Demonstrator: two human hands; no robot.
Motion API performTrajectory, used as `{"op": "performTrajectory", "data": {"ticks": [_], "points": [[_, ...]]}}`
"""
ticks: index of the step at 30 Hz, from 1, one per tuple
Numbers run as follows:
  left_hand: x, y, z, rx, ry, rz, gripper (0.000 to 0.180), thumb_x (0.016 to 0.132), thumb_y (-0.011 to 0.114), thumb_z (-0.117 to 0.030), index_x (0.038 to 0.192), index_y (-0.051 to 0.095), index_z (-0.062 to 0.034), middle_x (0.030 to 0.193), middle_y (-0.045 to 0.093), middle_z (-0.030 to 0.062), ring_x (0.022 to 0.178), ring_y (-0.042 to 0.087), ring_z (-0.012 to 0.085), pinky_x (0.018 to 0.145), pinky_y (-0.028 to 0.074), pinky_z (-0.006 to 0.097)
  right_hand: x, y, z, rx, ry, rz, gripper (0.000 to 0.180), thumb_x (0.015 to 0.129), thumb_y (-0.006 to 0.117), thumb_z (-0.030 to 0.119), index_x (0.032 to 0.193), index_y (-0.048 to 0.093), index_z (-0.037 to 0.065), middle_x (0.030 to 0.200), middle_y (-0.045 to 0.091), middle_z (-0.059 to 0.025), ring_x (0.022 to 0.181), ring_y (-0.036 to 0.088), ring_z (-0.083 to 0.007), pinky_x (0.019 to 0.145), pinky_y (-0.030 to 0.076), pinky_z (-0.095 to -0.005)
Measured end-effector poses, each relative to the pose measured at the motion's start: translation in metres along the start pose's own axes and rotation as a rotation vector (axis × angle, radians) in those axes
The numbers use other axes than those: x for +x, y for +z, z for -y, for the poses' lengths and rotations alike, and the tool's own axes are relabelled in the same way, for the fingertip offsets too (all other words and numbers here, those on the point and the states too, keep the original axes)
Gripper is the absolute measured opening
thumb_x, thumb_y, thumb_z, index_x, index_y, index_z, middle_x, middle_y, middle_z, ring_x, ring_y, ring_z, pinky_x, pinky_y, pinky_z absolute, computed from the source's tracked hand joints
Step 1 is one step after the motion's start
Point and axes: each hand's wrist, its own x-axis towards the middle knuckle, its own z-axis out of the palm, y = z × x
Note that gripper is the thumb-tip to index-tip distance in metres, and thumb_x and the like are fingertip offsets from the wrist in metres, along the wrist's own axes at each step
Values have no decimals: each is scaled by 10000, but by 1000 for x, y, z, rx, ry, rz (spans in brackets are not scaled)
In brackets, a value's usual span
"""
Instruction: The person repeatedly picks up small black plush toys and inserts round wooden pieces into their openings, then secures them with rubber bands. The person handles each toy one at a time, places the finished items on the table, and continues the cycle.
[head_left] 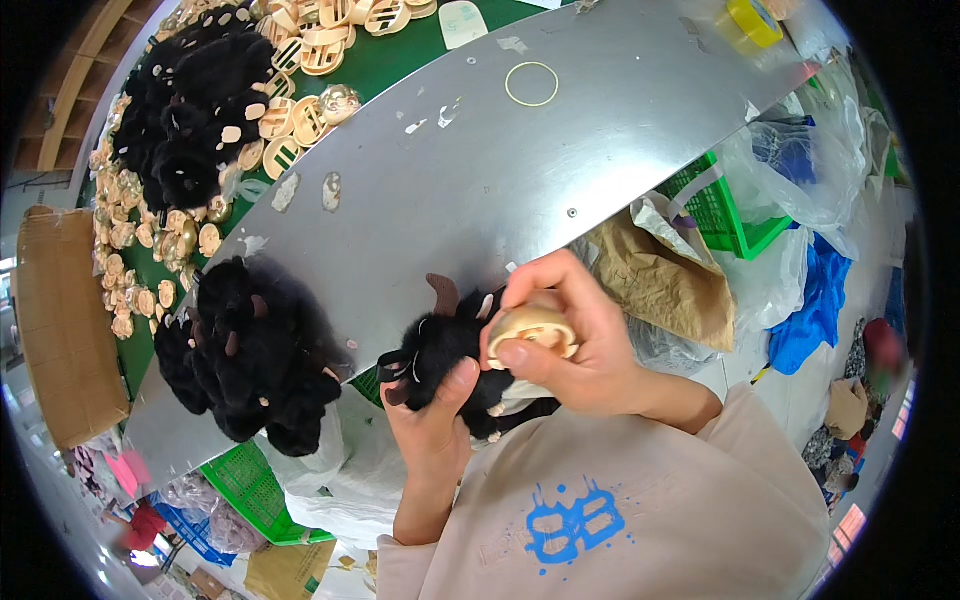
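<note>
My left hand [432, 425] is closed around a black plush toy [436, 345] with brown horn-like or ear-like parts, held at the table's near edge. Pinched between the thumb and fingers of my right hand [590, 350] is a rounded plastic shell [535, 322], gold outside and cream at its hollow rim. The shell is right up against the toy's right side; whether the two are joined cannot be seen. On the table to the left lies a heap of similar black plush toys [255, 350].
A grey metal table [430, 190] curves across the view, with a yellow ring [532, 84] on it. Beyond, a green surface [400, 55] bears many cream and gold shells [322, 50] and black plush [190, 110]. Green crates [255, 490], brown paper [660, 270] and plastic bags stand around the near side.
</note>
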Motion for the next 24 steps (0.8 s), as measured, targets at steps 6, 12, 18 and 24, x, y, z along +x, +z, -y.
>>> {"op": "performTrajectory", "data": {"ticks": [6, 12, 18, 24], "points": [[-6, -4, 2, -33, 36, -52, 246, 871, 701, 1, 1104, 620, -12, 1043, 664, 60, 933, 621, 136, 845, 498, 284, 6, 3, 3, -176, -92, 59, 222, 961, 621, 141, 1144, 543, 42, 893, 641, -32, 782, 573, -53, 661, 449, -210], [-4, -4, 5, 4, 101, -63, 222, 882, 699, -11, 1086, 612, -16, 1037, 662, 52, 905, 616, 122, 816, 500, 272, 6, 3, -2, -230, -123, 98, 209, 971, 610, 165, 1125, 556, 36, 872, 626, -56, 716, 588, -112, 636, 467, -249], [-3, -9, 10, 320, 197, -127, 142, 897, 702, -62, 1008, 654, 11, 865, 644, 7, 748, 549, 56, 670, 433, 197, 8, 5, -9, -457, -256, 47, 270, 878, 673, 74, 1113, 553, 16, 944, 612, -117, 767, 620, -235, 656, 493, -301], [-2, 4, 8, 580, 311, -139, 179, 914, 695, -108, 1011, 658, 39, 792, 585, -45, 679, 457, 21, 585, 346, 178, 17, 14, -30, -767, -565, -129, 464, 701, 710, -73, 1128, 534, -35, 948, 600, -145, 779, 587, -316, 673, 489, -362]]}}
